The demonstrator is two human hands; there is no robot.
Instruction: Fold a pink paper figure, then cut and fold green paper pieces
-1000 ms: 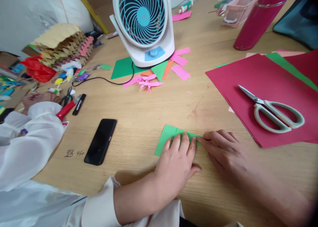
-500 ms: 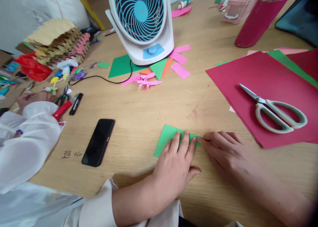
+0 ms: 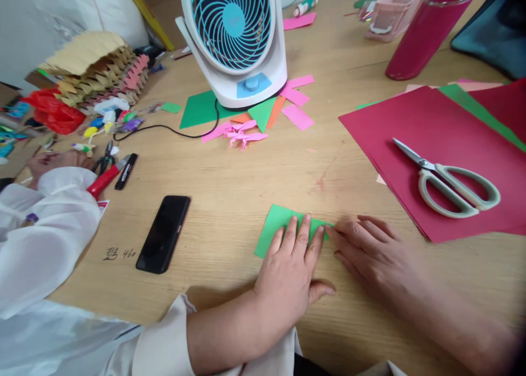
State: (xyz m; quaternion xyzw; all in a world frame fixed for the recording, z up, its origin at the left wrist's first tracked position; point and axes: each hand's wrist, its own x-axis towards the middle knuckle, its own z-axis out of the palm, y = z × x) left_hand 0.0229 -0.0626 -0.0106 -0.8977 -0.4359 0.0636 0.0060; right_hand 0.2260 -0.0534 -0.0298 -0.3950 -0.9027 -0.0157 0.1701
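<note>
A small sheet of green paper [image 3: 268,229] lies flat on the wooden table in front of me. My left hand [image 3: 292,261] rests on it, fingers stretched and pressing its near side, with the thumb out on the table. At the paper's right end, my right hand [image 3: 365,250] has its fingers drawn together, thumb and index at the corner. How much of the paper sits between those fingertips is partly hidden. Right of that hand, scissors [image 3: 447,178] with pale handles rest on large sheets of dark red paper [image 3: 382,129].
A black phone [image 3: 163,233] lies to the left. A white and blue fan [image 3: 250,63] stands behind, with pink paper pieces [image 3: 246,135] at its base. Another person's white sleeve [image 3: 61,211] is at far left. A magenta bottle [image 3: 427,36] stands at back right.
Both hands keep nearly the same places on the green paper. The scissors and red sheets appear slightly further left as the view shifts a little.
</note>
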